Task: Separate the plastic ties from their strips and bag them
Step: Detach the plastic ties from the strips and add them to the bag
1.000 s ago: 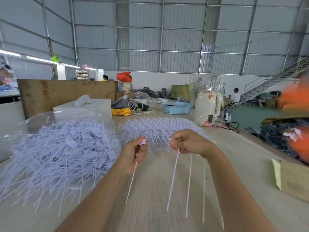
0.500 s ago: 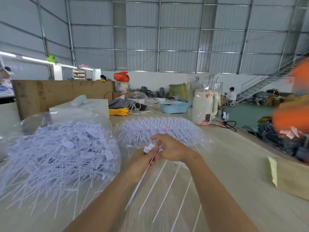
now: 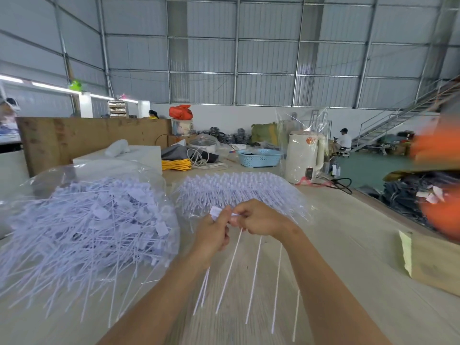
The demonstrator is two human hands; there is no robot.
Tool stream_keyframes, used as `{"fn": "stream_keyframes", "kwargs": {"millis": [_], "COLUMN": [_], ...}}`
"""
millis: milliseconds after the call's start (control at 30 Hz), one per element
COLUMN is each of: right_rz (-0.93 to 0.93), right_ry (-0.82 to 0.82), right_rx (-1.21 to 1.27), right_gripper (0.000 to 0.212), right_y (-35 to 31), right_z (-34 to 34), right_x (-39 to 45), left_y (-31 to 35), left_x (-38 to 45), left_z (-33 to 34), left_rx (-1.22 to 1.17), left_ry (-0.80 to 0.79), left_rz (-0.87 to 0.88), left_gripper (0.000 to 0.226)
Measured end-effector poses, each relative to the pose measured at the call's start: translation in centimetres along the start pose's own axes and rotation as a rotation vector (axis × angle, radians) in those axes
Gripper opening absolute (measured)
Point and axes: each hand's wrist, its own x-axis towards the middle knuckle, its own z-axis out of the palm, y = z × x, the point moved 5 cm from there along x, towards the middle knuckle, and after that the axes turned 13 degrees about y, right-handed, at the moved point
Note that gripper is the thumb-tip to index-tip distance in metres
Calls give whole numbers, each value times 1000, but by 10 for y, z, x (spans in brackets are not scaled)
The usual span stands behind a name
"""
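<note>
A: Where's the strip (image 3: 235, 215) rn?

B: Between your two hands, held up over the table (image 3: 336, 232). Your left hand (image 3: 214, 232) has fingers curled, pinching one tie head and its tail; your right hand (image 3: 258, 220) is curled round the strip end w/ the rest. Knuckles nearly touching.

A: And the ties?

B: The tails (image 3: 254, 277) hang down from your hands toward you, fanned out a bit. Long axis runs near-far, heads up at your fingers, tips nearest your body. The strip itself lies left-right across them, so the pull is sideways: left hand goes left, right hand holds.

A: Which hand is nearer the bag?

B: Left, easily. The big clear bag of loose ties (image 3: 84, 227) sits just beside your left forearm, mouth side hard to tell from here. So the freed tie prob. goes left w/o crossing arms.

A: More strips?

B: Pile of unsplit strips (image 3: 236, 190) straight ahead, just past your hands, closer to the right one. That hand looks best placed to fetch the next.

A: Any snag?

B: Tails may tangle w/ each other if you twist.
</note>
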Motion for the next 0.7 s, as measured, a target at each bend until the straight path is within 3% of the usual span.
{"fn": "stream_keyframes", "kwargs": {"millis": [100,333,467,567,700], "right_rz": [-18,-25,-17,26,-41], "right_ry": [-39,-159,-207,-124,163], "right_rx": [-24,-75,-89,-109,-113], "right_gripper": [15,15,29,28,20], "right_y": [-1,-1,1,15,19], "right_z": [-2,-14,-20,-37,-62], "right_x": [-3,-10,-12,-15,-8], "left_y": [3,-4,-2,13,8], "left_x": [-3,-7,-11,-8,10], "left_z": [0,8,9,3,-4], "left_rx": [58,25,-42,-316,-513], "left_ry": [-19,-286,-444,-510,-301], "left_rz": [27,-124,-218,-307,-310], "left_gripper": [37,37,39,38,30]}}
